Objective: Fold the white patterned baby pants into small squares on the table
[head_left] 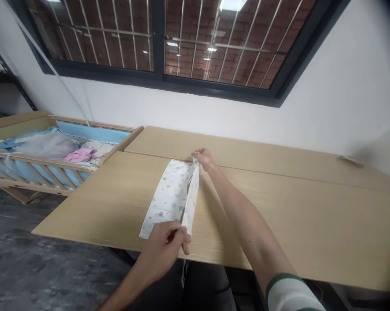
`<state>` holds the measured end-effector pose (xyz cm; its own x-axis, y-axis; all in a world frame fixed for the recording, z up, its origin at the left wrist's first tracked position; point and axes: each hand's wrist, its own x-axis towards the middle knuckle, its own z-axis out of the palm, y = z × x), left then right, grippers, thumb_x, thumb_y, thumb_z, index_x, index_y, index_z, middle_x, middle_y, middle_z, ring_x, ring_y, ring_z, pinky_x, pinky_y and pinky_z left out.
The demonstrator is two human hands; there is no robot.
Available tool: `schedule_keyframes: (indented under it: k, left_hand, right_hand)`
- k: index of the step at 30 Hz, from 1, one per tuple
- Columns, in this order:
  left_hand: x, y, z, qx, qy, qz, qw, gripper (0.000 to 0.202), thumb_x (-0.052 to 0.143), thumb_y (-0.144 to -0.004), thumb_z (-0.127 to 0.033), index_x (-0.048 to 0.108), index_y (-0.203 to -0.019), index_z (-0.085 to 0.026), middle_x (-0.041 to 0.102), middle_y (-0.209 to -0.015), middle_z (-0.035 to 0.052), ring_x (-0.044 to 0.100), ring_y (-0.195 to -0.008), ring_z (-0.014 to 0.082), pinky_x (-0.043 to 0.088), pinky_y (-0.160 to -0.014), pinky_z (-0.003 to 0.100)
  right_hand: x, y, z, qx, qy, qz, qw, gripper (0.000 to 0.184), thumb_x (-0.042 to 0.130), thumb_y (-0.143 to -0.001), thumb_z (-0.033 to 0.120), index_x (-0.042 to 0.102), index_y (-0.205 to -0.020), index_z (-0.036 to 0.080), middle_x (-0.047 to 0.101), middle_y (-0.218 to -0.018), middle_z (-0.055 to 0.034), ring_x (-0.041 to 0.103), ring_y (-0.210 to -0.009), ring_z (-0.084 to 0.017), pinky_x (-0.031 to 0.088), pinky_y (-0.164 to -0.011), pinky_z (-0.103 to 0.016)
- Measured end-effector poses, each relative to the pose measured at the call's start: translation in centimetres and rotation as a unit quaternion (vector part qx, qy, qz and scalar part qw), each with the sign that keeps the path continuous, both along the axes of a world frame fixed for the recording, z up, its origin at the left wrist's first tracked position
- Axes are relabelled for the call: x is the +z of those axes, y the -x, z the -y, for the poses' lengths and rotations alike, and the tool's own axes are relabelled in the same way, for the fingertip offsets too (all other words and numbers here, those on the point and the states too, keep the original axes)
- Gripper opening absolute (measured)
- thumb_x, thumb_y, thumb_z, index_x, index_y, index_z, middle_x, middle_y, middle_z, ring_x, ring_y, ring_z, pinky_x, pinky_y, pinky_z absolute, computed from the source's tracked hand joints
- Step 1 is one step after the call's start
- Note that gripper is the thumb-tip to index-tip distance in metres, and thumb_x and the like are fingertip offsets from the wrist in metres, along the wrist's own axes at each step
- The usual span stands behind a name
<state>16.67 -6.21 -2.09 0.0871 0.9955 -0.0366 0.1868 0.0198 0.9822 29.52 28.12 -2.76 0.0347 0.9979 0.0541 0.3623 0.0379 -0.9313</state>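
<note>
A long white cloth point(169, 194) with a small printed pattern lies lengthwise on a light wooden table point(279, 207), its right edge lifted off the surface. My left hand point(165, 246) is closed in a pinch on the cloth's near end at the table's front edge. My right hand point(203, 157), arm stretched forward, is closed on the cloth's far end. The raised edge runs between the two hands.
A wooden baby crib point(29, 166) with blue lining and pink and white clothes stands to the left of the table. A white wall with a dark-framed barred window point(162, 43) is behind. A small object point(352, 160) lies at the table's far right. Dark floor lies below left.
</note>
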Motion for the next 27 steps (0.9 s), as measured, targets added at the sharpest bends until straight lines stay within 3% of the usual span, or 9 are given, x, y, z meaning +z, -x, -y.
schedule_keyframes:
  k: [4,9,12,16,19,21,23,25,27]
  left_hand:
    - [-2.9,3.6,1.5,0.094,-0.014,-0.103,0.99,0.047,0.041,-0.096,-0.051,0.059,-0.065,-0.02,0.059,-0.054,-0.0006,0.048,-0.05,0.0141,0.031,-0.054,0.027]
    - [-6.6,6.4,2.0,0.159,-0.041,-0.327,0.931,0.041,0.042,-0.096,-0.038,0.052,-0.059,-0.022,0.057,-0.053,0.0003,0.053,-0.052,0.0157,0.024,-0.056,0.03]
    - [-7.1,6.9,2.1,0.158,-0.034,-0.393,0.905,0.036,0.043,-0.095,-0.031,0.056,-0.062,-0.022,0.063,-0.058,0.0017,0.062,-0.06,0.0192,0.025,-0.058,0.03]
    - [-6.6,7.1,2.5,0.177,-0.033,-0.482,0.857,0.031,0.047,-0.093,-0.029,0.057,-0.064,-0.024,0.065,-0.06,0.0018,0.064,-0.059,0.0231,0.026,-0.054,0.03]
    - [-6.0,6.8,3.1,0.242,-0.156,-0.522,0.803,0.024,0.05,-0.094,-0.033,0.062,-0.075,-0.023,0.068,-0.07,0.0039,0.065,-0.067,0.0264,0.038,-0.06,0.033]
    - [-5.6,6.3,3.5,0.257,-0.271,-0.503,0.78,0.02,0.051,-0.095,-0.032,0.066,-0.095,-0.019,0.072,-0.091,0.0092,0.067,-0.085,0.0286,0.046,-0.074,0.037]
    - [-5.7,5.5,3.8,0.226,-0.348,-0.479,0.773,0.029,0.05,-0.097,-0.028,0.063,-0.119,-0.013,0.069,-0.117,0.0153,0.065,-0.104,0.0297,0.047,-0.087,0.04]
    - [-6.7,4.7,4.0,0.197,-0.388,-0.484,0.759,0.038,0.049,-0.097,-0.025,0.058,-0.13,-0.01,0.064,-0.129,0.0188,0.061,-0.118,0.0314,0.046,-0.094,0.04]
    - [-8.6,4.1,4.1,0.195,-0.409,-0.51,0.731,0.038,0.052,-0.096,-0.03,0.06,-0.127,-0.011,0.066,-0.125,0.0186,0.06,-0.119,0.0331,0.045,-0.097,0.042]
  right_hand:
    - [-1.3,6.0,0.1,0.0,-0.005,0.053,0.999,0.028,0.07,-0.074,0.016,0.054,-0.096,0.02,0.058,-0.075,0.0016,0.057,-0.065,-0.015,0.045,-0.059,-0.024]
    - [-3.7,10.1,0.7,0.003,-0.017,0.122,0.992,0.023,0.062,-0.069,0.008,0.057,-0.088,0.021,0.063,-0.086,-0.0019,0.06,-0.08,-0.018,0.047,-0.073,-0.027]
    - [-4.2,10.9,1.1,0.016,-0.016,0.152,0.988,0.026,0.059,-0.069,0.008,0.058,-0.091,0.021,0.065,-0.089,-0.0032,0.062,-0.08,-0.019,0.048,-0.073,-0.028]
    - [-3.3,11.2,1.7,0.035,-0.024,0.178,0.983,0.025,0.06,-0.077,0.013,0.059,-0.102,0.019,0.067,-0.096,-0.0064,0.064,-0.086,-0.021,0.049,-0.076,-0.031]
    - [-1.7,11.0,4.4,0.109,-0.072,0.196,0.972,0.03,0.062,-0.087,0.024,0.058,-0.116,0.017,0.067,-0.11,-0.0109,0.065,-0.1,-0.023,0.05,-0.087,-0.034]
    - [-0.5,10.5,8.1,0.24,-0.143,0.215,0.936,0.044,0.062,-0.092,0.034,0.054,-0.131,0.014,0.062,-0.13,-0.017,0.061,-0.117,-0.027,0.048,-0.099,-0.039]
    - [0.5,9.6,12.9,0.4,-0.195,0.23,0.866,0.058,0.059,-0.096,0.046,0.047,-0.144,0.015,0.049,-0.15,-0.019,0.05,-0.136,-0.03,0.041,-0.112,-0.045]
    - [1.0,8.4,17.9,0.522,-0.203,0.244,0.792,0.067,0.054,-0.099,0.051,0.037,-0.155,0.019,0.033,-0.163,-0.0153,0.033,-0.15,-0.031,0.031,-0.121,-0.048]
    - [1.0,7.1,21.9,0.598,-0.193,0.255,0.735,0.066,0.045,-0.104,0.047,0.028,-0.16,0.017,0.022,-0.168,-0.0139,0.02,-0.156,-0.027,0.021,-0.126,-0.044]
